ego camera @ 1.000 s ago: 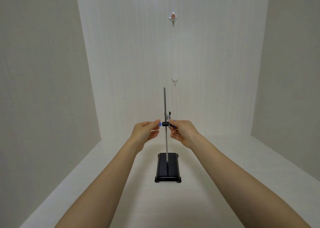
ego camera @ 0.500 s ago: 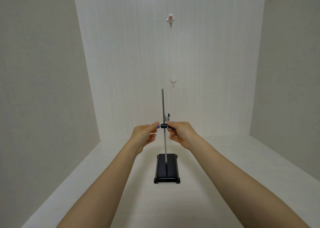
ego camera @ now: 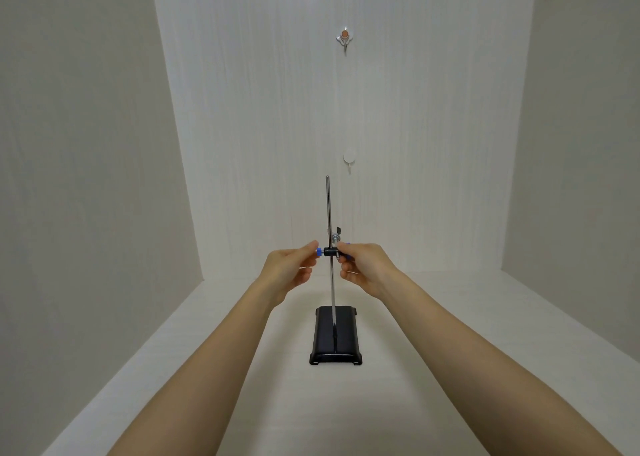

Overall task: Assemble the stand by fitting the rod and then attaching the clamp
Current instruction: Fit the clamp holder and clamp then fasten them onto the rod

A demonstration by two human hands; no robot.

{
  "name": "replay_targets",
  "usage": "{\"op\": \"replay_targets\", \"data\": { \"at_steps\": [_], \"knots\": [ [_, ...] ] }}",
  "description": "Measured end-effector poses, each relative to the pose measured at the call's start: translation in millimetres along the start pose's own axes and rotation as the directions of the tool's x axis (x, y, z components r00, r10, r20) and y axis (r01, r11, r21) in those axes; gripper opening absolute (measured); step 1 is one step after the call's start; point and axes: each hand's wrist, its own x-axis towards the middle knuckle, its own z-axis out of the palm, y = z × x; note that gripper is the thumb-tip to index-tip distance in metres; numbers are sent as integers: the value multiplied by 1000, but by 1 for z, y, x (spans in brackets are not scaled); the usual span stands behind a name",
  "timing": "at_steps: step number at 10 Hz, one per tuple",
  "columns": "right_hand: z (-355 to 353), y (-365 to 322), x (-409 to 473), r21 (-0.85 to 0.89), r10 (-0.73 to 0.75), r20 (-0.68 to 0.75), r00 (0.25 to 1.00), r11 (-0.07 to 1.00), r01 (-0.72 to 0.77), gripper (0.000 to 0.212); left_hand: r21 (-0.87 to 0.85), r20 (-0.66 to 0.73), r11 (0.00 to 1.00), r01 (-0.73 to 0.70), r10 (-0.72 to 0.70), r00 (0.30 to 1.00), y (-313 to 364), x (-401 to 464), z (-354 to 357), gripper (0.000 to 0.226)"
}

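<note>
A pale surface point(ego camera: 450, 369) is seen walled on three sides by white panels, and two bare forearms are stretched across it from the lower corners, converging toward the centre. The left hand point(ego camera: 287, 270) is raised at about 9 o'clock of the rod, thumb and forefinger pinched together on the blue knob point(ego camera: 318, 251), the other fingers curled loosely below. The right hand point(ego camera: 369, 268) is held at 3 o'clock of the rod, fingers closed around the far part of the clamp point(ego camera: 333, 249); how much of it lies within the grip cannot be told.

The black base point(ego camera: 335, 339) is set flat on the surface at the middle, its long axis running away from the viewer, toward 12 o'clock. The rod point(ego camera: 330, 213) is fitted upright in it, long axis vertical, tip pointing straight up. The clamp is seated on the rod roughly midway up, its screw axis lying horizontal, from 9 to 3 o'clock, with a small wing screw point(ego camera: 337, 230) showing just above.

On the back wall two hooks are fixed: a white one point(ego camera: 349, 159) just beyond the rod's tip, a clear one point(ego camera: 344, 37) well above.
</note>
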Motion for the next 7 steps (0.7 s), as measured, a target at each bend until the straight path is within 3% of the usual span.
{"op": "replay_targets", "data": {
  "at_steps": [2,3,4,5,6,7],
  "knots": [
    [-1,1,0,2,-4,7,1000,1000,4,13,-90,26,995,-53,55,998,2,2,0,30],
    [-1,1,0,6,-11,16,1000,1000,10,13,-58,45,998,23,-20,999,2,1,1,30],
    [-2,1,-1,14,-16,24,1000,1000,16,12,-178,131,977,119,-96,987,3,1,3,21],
    [-2,2,0,9,-19,24,1000,1000,19,13,-226,148,967,118,-86,985,4,0,3,14],
    [-2,2,2,-45,-40,5,999,998,40,25,-214,146,973,89,-58,988,5,-1,2,12],
    [-6,3,7,-303,-139,-29,990,945,123,34,-143,137,989,32,-12,991,6,0,2,20]
  ]
}}
